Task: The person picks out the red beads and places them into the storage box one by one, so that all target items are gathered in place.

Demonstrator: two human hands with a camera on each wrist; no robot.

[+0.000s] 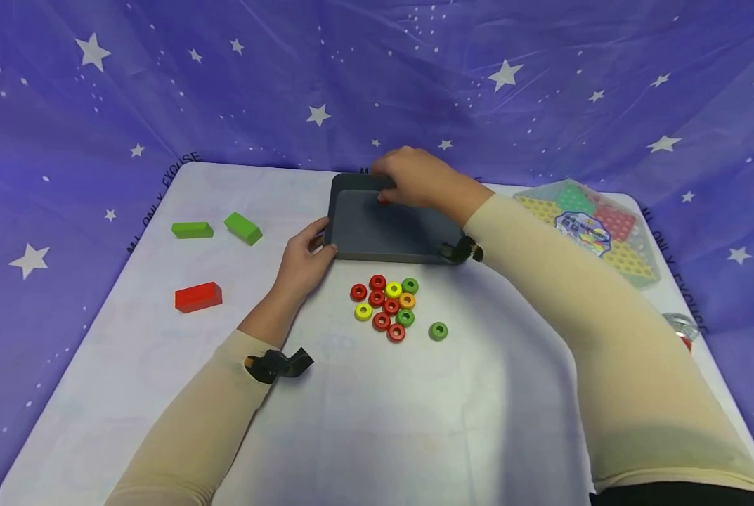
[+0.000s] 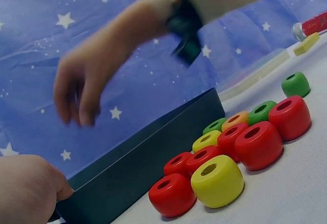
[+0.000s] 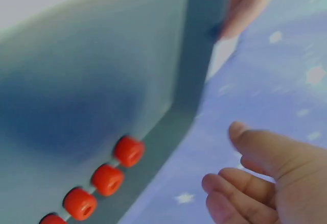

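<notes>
My left hand (image 1: 303,261) grips the left side of a dark grey tray (image 1: 383,257), thumb near its front corner. Over the tray's far side is my right hand (image 1: 417,177), its fingers loosely bent and nothing visible between them in the right wrist view. Several red beads (image 3: 107,179) sit in a row along the tray's inner edge there. One red bead (image 1: 384,201) shows just below the right thumb in the head view; the hand hides the others. In front of the tray lies a cluster of red beads (image 1: 391,306), yellow beads (image 1: 363,311), green beads and an orange bead (image 1: 406,301).
Two green blocks (image 1: 243,228) and a red block (image 1: 198,297) lie on the left of the white table (image 1: 98,393). A clear box of coloured beads (image 1: 611,235) is at the back right. A silver-and-red object (image 1: 683,327) is partly hidden behind the right sleeve.
</notes>
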